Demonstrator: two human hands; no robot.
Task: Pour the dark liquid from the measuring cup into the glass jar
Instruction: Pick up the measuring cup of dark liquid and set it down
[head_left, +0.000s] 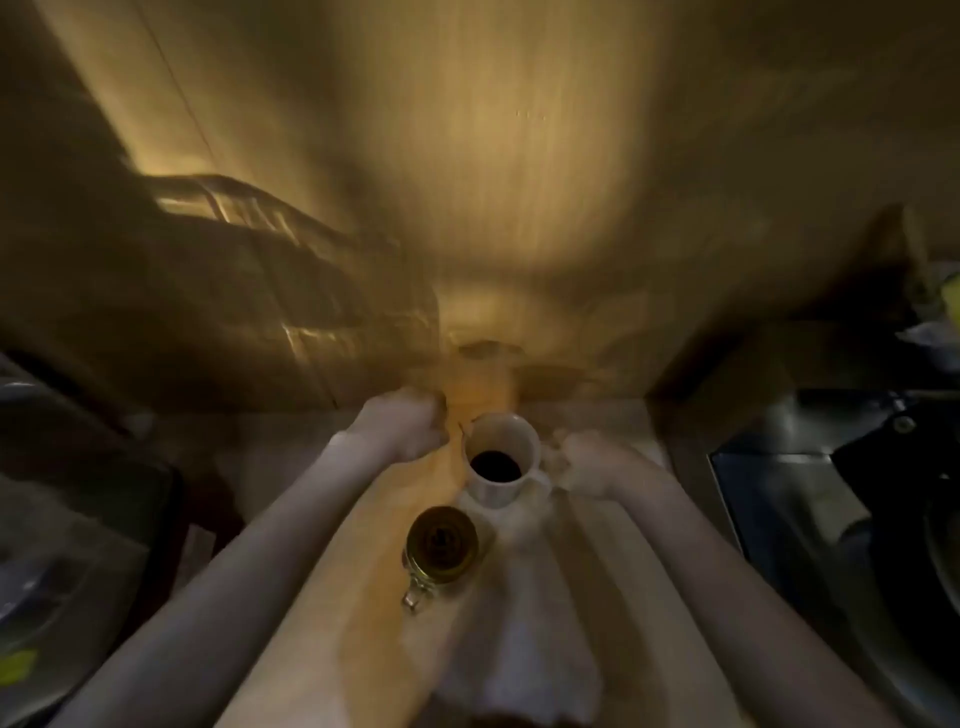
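Both hands reach forward over the tabletop (613, 415), one on each side of the white measuring cup (503, 462).

Left hand (402, 428) looks curled into a loose fist just left of the cup's far rim, beside a blurred amber object (478, 384) behind the cup; whether it grips anything cannot be told. Right hand (587, 462) sits close to the cup's right side near the handle, too blurred to tell whether its fingers are spread or closed, or whether they touch the cup. The cup stands upright on a pale cloth (524, 623), dark liquid (495, 466) pooled in its bottom. The glass jar (441, 545) stands just in front of the cup, nearer the person, mouth up, with a metal clasp (415, 595) on its near side. A dark sink (831, 493) lies to the right.
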